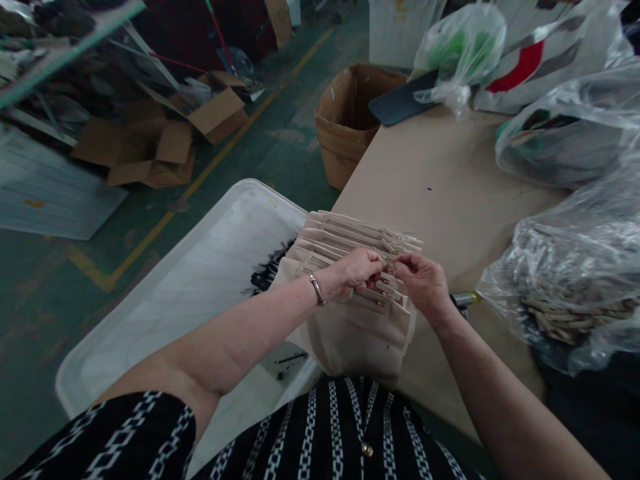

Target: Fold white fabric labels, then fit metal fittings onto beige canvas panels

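A stack of beige fabric pieces with zippers (345,327) lies fanned out at the table's near left edge, partly over a white plastic tub (165,293). Small brass-coloured zipper pulls (381,303) form a row along the right side of the stack. My left hand (361,268), with a bracelet at the wrist, reaches over the fabric, its fingers closed in a pinch. Meeting it fingertip to fingertip, my right hand (420,279) also pinches at this row of pulls. What sits between the fingertips is too small to make out. Black stringy items (273,267) lie in the tub beside the fabric.
A yellow-and-black handled tool (466,298) lies right of my right wrist. Clear plastic bags (560,267) crowd the table's right side. An open cardboard box (345,113) stands beyond the brown table (425,167). More open cartons (150,147) sit on the green floor at left.
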Motion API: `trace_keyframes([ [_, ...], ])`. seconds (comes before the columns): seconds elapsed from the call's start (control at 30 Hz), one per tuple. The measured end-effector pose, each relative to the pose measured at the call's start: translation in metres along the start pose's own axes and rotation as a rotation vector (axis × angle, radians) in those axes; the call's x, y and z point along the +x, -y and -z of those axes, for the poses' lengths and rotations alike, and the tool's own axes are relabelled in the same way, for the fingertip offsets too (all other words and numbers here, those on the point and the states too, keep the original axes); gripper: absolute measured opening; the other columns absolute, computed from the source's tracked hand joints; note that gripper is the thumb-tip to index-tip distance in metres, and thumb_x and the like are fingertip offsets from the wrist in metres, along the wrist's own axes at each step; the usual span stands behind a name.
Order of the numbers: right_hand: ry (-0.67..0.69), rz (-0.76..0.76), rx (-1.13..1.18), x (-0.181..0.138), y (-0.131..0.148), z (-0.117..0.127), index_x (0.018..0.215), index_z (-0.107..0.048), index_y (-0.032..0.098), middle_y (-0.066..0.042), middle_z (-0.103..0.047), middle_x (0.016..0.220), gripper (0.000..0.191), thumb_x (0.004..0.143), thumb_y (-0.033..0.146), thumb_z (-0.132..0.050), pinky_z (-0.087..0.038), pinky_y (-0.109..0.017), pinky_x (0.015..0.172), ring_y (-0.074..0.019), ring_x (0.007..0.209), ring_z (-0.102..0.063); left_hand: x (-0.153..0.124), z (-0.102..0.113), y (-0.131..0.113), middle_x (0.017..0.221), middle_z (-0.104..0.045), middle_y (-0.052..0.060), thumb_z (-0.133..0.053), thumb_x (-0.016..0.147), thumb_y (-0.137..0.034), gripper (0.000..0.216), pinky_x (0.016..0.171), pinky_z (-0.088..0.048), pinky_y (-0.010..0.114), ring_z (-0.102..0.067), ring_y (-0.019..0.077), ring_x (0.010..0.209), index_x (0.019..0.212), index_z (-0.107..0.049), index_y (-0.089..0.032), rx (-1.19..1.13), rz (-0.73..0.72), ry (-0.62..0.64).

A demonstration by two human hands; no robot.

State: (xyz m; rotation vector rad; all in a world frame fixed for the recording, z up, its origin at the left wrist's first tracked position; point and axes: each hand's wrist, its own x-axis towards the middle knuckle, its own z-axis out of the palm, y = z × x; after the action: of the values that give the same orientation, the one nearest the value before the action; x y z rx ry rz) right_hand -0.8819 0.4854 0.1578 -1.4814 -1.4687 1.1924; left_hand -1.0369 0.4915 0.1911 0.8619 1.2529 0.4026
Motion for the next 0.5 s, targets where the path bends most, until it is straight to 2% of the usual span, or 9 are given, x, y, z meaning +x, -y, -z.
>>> trace_keyframes([
  [0.13, 0.097, -0.025, 0.317, -0.002, 0.004, 0.001, 0.096, -0.067, 0.020, -0.002, -0.067, 0.075, 0.034, 0.071, 0.042, -0.064, -0.051, -0.029, 0.064, -0.0131, 0.063, -0.059, -0.002, 0.004, 0.001, 0.059, -0.043, -0.005, -0.049, 0.091, -0.036, 0.027, 0.034, -0.020, 0.014, -0.041, 0.0037, 0.041, 0.073, -0.048, -0.017, -0.143, -0.042, 0.123],
  [0.2, 0.138, -0.051, 0.428, -0.004, 0.002, 0.000, 0.096, -0.067, 0.021, -0.001, -0.067, 0.076, 0.033, 0.070, 0.041, -0.068, -0.052, -0.029, 0.065, -0.0125, 0.063, -0.059, -0.003, 0.007, 0.003, 0.061, -0.042, -0.006, -0.052, 0.088, -0.044, 0.030, 0.033, -0.020, 0.014, -0.042, 0.0038, 0.042, 0.078, -0.051, -0.016, -0.222, -0.041, 0.236],
  [0.27, 0.153, -0.061, 0.407, -0.004, -0.004, -0.001, 0.089, -0.066, 0.021, -0.001, -0.066, 0.072, 0.028, 0.070, 0.042, -0.068, -0.051, -0.028, 0.064, -0.0120, 0.062, -0.058, -0.003, 0.008, 0.006, 0.060, -0.042, -0.006, -0.057, 0.083, -0.052, 0.036, 0.033, -0.020, 0.014, -0.043, 0.0042, 0.042, 0.081, -0.054, -0.016, -0.227, -0.036, 0.317],
  [0.3, 0.155, -0.057, 0.373, -0.003, -0.007, -0.001, 0.085, -0.065, 0.020, 0.000, -0.065, 0.070, 0.027, 0.071, 0.043, -0.067, -0.051, -0.027, 0.063, -0.0120, 0.061, -0.058, -0.003, 0.008, 0.008, 0.059, -0.042, -0.006, -0.059, 0.081, -0.055, 0.039, 0.033, -0.020, 0.014, -0.042, 0.0043, 0.041, 0.081, -0.054, -0.016, -0.189, -0.041, 0.314],
  [0.37, 0.158, -0.051, 0.299, -0.001, -0.013, 0.001, 0.081, -0.063, 0.020, 0.000, -0.063, 0.067, 0.027, 0.073, 0.046, -0.064, -0.050, -0.026, 0.058, -0.0121, 0.058, -0.057, -0.003, 0.008, 0.011, 0.055, -0.042, -0.007, -0.061, 0.078, -0.056, 0.041, 0.033, -0.019, 0.015, -0.041, 0.0043, 0.040, 0.076, -0.053, -0.017, -0.092, -0.054, 0.231],
  [0.43, 0.178, -0.048, 0.195, 0.001, -0.017, 0.004, 0.081, -0.062, 0.020, 0.002, -0.060, 0.062, 0.027, 0.076, 0.047, -0.060, -0.045, -0.024, 0.049, -0.0113, 0.049, -0.053, -0.002, 0.008, 0.011, 0.052, -0.042, -0.007, -0.061, 0.080, -0.053, 0.039, 0.033, -0.020, 0.015, -0.040, 0.0046, 0.039, 0.071, -0.049, -0.017, -0.028, -0.056, 0.134],
  [0.5, 0.205, -0.034, 0.078, 0.000, -0.017, 0.008, 0.084, -0.065, 0.020, 0.002, -0.057, 0.057, 0.024, 0.080, 0.043, -0.057, -0.040, -0.023, 0.046, -0.0108, 0.044, -0.048, -0.001, 0.007, 0.010, 0.052, -0.042, -0.006, -0.058, 0.083, -0.050, 0.036, 0.033, -0.021, 0.016, -0.041, 0.0051, 0.039, 0.070, -0.046, -0.018, -0.007, -0.033, 0.108],
])
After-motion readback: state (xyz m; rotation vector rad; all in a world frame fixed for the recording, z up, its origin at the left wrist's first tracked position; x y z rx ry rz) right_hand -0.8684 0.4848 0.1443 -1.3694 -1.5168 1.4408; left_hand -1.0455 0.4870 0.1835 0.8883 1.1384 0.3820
